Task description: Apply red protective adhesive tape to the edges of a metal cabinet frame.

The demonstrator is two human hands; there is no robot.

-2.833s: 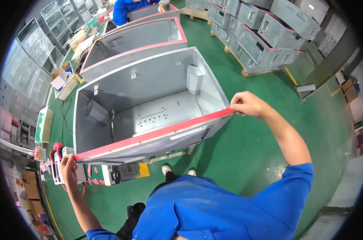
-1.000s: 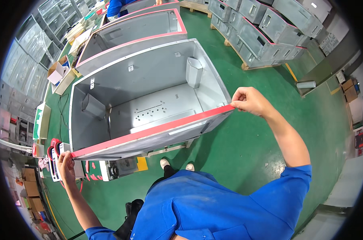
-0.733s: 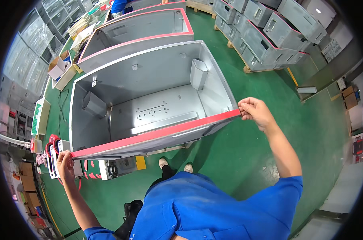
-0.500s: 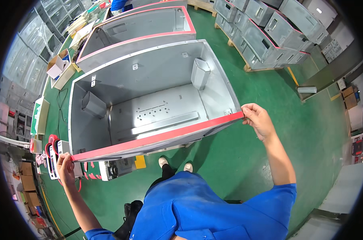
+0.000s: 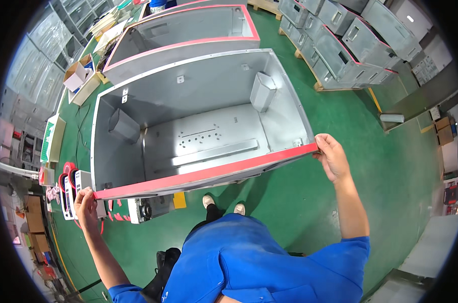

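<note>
A large grey metal cabinet lies open side up in front of me, its inner floor pierced by a group of small holes. Along its near rim runs a straight strip of red tape. At the near left corner, my left hand pinches one end of the strip between thumb and fingers. My right hand grips the other end at the near right corner, fingers closed. The cabinet's other rims show bare metal.
Behind stands another cabinet with red-edged rims. Grey metal boxes are stacked on a pallet at the far right. Tape rolls and dispensers sit by the left corner, near an open carton. The floor is green.
The whole view has shifted slightly, so cabinet and surroundings appear a little further right. Both hands still hold the ends of the red tape at the rim's corners.
</note>
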